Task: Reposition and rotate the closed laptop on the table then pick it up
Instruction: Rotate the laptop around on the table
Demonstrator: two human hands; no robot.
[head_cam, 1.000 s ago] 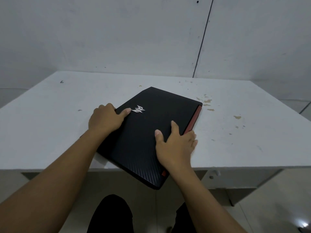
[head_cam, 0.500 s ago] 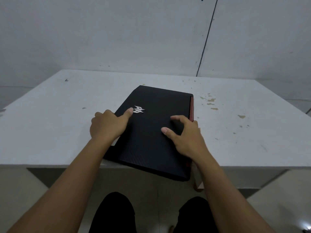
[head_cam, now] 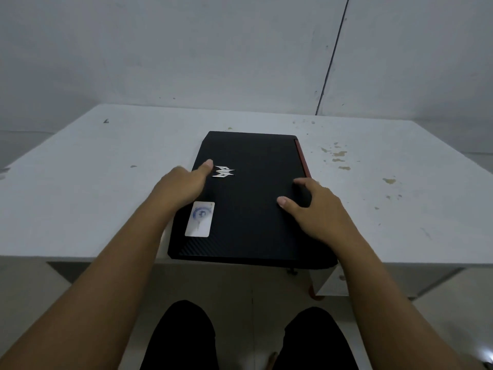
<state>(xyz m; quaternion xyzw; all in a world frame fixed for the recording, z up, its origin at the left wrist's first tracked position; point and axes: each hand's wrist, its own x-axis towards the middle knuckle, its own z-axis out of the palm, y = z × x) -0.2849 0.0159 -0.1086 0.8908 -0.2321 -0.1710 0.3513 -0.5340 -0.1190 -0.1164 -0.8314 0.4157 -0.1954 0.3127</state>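
Observation:
The closed black laptop [head_cam: 253,209] lies on the white table [head_cam: 80,196], long side running away from me, its near end hanging over the table's front edge. A silver logo [head_cam: 223,172] and a white sticker [head_cam: 200,218] show on the lid, and a red strip runs along the right edge. My left hand [head_cam: 181,188] clasps the left edge, thumb on the lid beside the logo. My right hand [head_cam: 317,209] sits arched on the right side of the lid, fingers reaching the right edge.
Brownish stains [head_cam: 338,156] mark the table to the right of the laptop. A pale wall stands close behind the table's far edge. Under the front edge are my dark-clad legs [head_cam: 181,337] and a red-tipped table leg [head_cam: 313,289].
The laptop has turned clockwise from a diagonal lie to nearly square with the table. Both hands moved with it, and the white sticker came out from under my left arm.

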